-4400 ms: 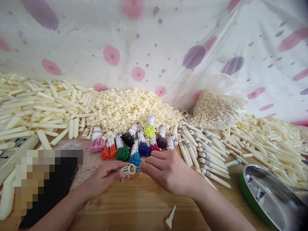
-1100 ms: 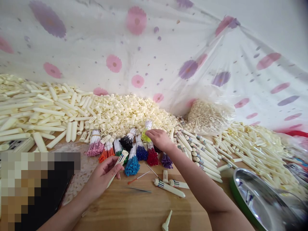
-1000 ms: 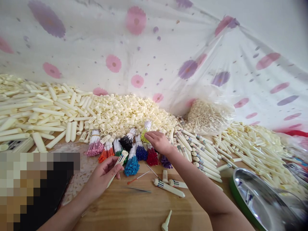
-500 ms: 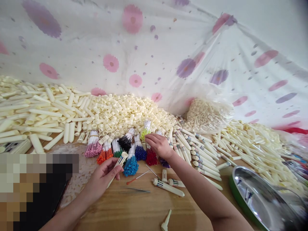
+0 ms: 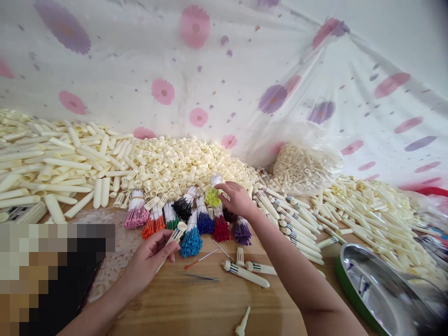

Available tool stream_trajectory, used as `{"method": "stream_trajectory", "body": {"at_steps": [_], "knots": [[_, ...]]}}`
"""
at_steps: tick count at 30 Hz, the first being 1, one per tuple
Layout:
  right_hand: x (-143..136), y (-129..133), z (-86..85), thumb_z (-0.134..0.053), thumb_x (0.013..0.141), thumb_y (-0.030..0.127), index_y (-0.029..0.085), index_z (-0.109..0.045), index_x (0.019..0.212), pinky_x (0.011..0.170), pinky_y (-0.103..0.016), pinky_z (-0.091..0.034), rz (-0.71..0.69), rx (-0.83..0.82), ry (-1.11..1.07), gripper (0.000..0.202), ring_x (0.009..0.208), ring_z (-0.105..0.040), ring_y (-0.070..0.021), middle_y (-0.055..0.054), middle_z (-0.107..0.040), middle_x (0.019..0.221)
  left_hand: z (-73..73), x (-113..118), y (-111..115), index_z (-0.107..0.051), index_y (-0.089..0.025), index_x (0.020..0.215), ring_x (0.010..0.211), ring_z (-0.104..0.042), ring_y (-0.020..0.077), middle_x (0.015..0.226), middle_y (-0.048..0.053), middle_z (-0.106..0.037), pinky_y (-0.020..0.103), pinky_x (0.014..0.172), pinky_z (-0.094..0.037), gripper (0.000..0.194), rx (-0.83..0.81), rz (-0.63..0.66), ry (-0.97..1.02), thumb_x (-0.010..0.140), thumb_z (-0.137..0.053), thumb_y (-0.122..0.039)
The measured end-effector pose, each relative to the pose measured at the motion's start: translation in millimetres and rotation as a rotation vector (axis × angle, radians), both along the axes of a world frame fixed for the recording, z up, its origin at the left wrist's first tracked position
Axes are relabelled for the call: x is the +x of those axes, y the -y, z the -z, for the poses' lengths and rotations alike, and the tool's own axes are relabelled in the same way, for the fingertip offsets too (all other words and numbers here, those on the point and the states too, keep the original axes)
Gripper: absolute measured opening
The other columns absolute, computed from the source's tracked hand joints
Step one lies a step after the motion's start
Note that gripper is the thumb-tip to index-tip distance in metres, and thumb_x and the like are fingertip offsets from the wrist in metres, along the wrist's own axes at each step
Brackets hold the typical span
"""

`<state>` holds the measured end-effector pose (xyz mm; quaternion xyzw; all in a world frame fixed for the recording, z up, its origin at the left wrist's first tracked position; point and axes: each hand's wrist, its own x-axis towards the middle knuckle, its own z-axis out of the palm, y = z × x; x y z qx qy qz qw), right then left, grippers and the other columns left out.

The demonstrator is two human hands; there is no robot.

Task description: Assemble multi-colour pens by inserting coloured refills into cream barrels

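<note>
My left hand [image 5: 154, 249] is closed around a cream multicolour pen body [image 5: 178, 233] with a slotted top, tilted up to the right. My right hand [image 5: 236, 199] reaches over the refill bundles, thumb and forefinger apart beside the yellow-tipped refills [image 5: 213, 197]; I make out nothing held in it. Around the hands stand bundles of white pen refills with coloured tips: light blue [image 5: 191, 240], dark blue [image 5: 205, 221], red [image 5: 220, 226], purple [image 5: 242, 232], black [image 5: 183, 205], orange [image 5: 153, 226] and pink [image 5: 136, 215]. A brown-tipped bundle is partly hidden under my right hand.
Tweezers [image 5: 202, 277], a loose orange-tipped refill [image 5: 201, 259] and a filled pen [image 5: 246, 273] lie on the wooden table [image 5: 196, 308]. Behind are heaps of slotted cream tops [image 5: 185, 163] and pen barrels [image 5: 66, 154]. A green-sided metal pan [image 5: 378, 289] stands at right.
My right hand has shifted a little to the right and up from the yellow bundle, uncovering more of it and the purple bundle. My left hand keeps its hold on the pen body.
</note>
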<state>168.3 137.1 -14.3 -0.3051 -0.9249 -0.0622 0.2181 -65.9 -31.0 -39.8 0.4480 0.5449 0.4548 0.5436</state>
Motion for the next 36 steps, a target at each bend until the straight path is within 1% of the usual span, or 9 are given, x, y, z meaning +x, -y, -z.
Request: {"method": "stream_trajectory", "body": {"at_steps": [3, 7, 11, 15, 22, 26, 28, 32, 36], "knots": [[-3.7, -5.7, -4.2, -0.051, 0.083, 0.010, 0.017, -0.061, 0.098, 0.074, -0.031, -0.047, -0.058, -0.006, 0.085, 0.019, 0.081, -0.061, -0.0190, -0.007, -0.069, 0.083, -0.8, 0.2, 0.8, -0.062, -0.019, 0.084, 0.056, -0.058, 0.0140, 0.066, 0.001, -0.068, 0.025, 0.057, -0.045, 0.036, 0.003, -0.003, -0.015, 0.069, -0.066, -0.051], [-8.6, -10.9, -11.6, -0.046, 0.082, 0.002, 0.016, -0.063, 0.094, 0.065, -0.026, -0.044, -0.117, -0.008, 0.203, 0.025, 0.071, -0.060, -0.0154, -0.004, -0.067, 0.072, -1.2, 0.1, 1.2, -0.062, -0.019, 0.084, 0.055, -0.058, 0.0144, 0.066, 0.000, -0.067, 0.025, 0.056, -0.045, 0.038, 0.002, -0.009, -0.024, 0.067, -0.066, -0.053], [-11.2, -12.4, -19.4, -0.050, 0.082, 0.004, 0.016, -0.064, 0.088, 0.057, -0.024, -0.040, -0.175, 0.000, 0.309, 0.019, 0.062, -0.057, -0.0139, -0.002, -0.064, 0.065, 0.3, -0.3, 0.0, -0.062, -0.019, 0.084, 0.055, -0.058, 0.0138, 0.066, 0.000, -0.066, 0.025, 0.058, -0.046, 0.038, 0.006, -0.003, -0.009, 0.067, -0.065, -0.054], [-14.1, -10.8, -20.6, -0.050, 0.085, 0.006, 0.014, -0.062, 0.085, 0.059, -0.025, -0.042, -0.225, 0.034, 0.362, 0.015, 0.064, -0.057, -0.0147, -0.005, -0.065, 0.069, -0.6, -0.2, -0.1, -0.062, -0.019, 0.085, 0.056, -0.058, 0.0141, 0.067, 0.000, -0.066, 0.025, 0.058, -0.046, 0.037, -0.002, 0.008, -0.019, 0.069, -0.065, -0.053], [-17.0, 5.6, -8.1, -0.040, 0.093, 0.012, 0.013, -0.059, 0.091, 0.077, -0.034, -0.049, -0.306, 0.125, 0.308, 0.020, 0.083, -0.061, -0.0170, -0.010, -0.067, 0.088, -3.9, 0.5, 0.8, -0.063, -0.018, 0.084, 0.056, -0.058, 0.0144, 0.066, 0.001, -0.067, 0.025, 0.058, -0.045, 0.038, 0.004, 0.003, -0.034, 0.068, -0.065, -0.053], [-19.2, 23.5, 2.7, -0.041, 0.093, 0.013, 0.011, -0.060, 0.092, 0.081, -0.033, -0.051, -0.449, 0.321, 0.160, 0.019, 0.088, -0.063, -0.0168, -0.010, -0.068, 0.092, -5.2, 1.2, 1.1, -0.064, -0.019, 0.084, 0.055, -0.058, 0.0144, 0.066, 0.001, -0.067, 0.026, 0.057, -0.046, 0.039, 0.002, -0.009, -0.029, 0.067, -0.066, -0.054], [-19.9, 29.8, 8.1, -0.042, 0.092, 0.012, 0.011, -0.061, 0.091, 0.081, -0.032, -0.052, -0.475, 0.387, 0.115, 0.018, 0.088, -0.064, -0.0167, -0.010, -0.069, 0.092, -5.6, 2.0, 1.9, -0.063, -0.019, 0.083, 0.054, -0.058, 0.0136, 0.067, 0.001, -0.067, 0.025, 0.056, -0.046, 0.038, 0.002, -0.008, -0.016, 0.067, -0.066, -0.053], [-19.1, 36.1, 17.4, -0.039, 0.093, 0.012, 0.011, -0.062, 0.092, 0.079, -0.030, -0.054, -0.445, 0.387, 0.107, 0.023, 0.093, -0.064, -0.0171, -0.011, -0.069, 0.095, -6.3, 6.5, 1.1, -0.062, -0.019, 0.080, 0.058, -0.060, 0.0145, 0.070, 0.002, -0.067, 0.025, 0.054, -0.048, 0.037, -0.007, 0.042, 0.047, 0.073, -0.060, -0.055], [-18.2, 44.1, 21.3, -0.035, 0.094, 0.013, 0.012, -0.062, 0.091, 0.082, -0.030, -0.054, -0.465, 0.367, 0.136, 0.027, 0.097, -0.063, -0.0163, -0.010, -0.069, 0.099, -6.7, 14.2, -6.0, -0.058, -0.020, 0.090, 0.066, -0.063, 0.0166, 0.084, 0.004, -0.069, 0.029, 0.060, -0.052, 0.037, -0.043, 0.049, 0.178, 0.077, -0.056, -0.055]]}}
